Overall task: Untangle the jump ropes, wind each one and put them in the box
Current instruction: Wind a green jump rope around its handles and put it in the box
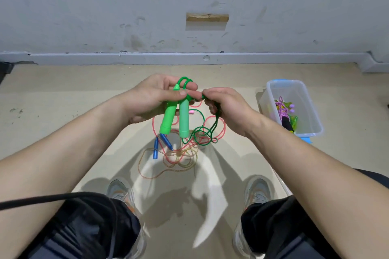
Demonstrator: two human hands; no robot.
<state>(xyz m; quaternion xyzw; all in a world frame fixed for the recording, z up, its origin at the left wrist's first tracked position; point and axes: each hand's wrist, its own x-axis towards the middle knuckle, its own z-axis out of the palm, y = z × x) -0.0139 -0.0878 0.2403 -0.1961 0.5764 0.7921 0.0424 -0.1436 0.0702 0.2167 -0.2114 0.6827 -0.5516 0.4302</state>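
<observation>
My left hand (153,99) grips the two green handles (175,116) of a green jump rope, both pointing down side by side. My right hand (227,107) pinches the green cord (202,134) just right of the handle tops; the cord hangs in loose loops below. On the floor beneath lies a tangle of a pink rope (221,130) and a yellowish rope (185,163) with two blue handles (161,145). A clear plastic box (313,111) stands to the right, with wound ropes (284,114) inside.
A grey wall and baseboard (189,57) run across the back. My two shoes (121,192) and knees frame the floor in front. A black cable (52,198) crosses my left leg. The box sits on a blue lid (306,140).
</observation>
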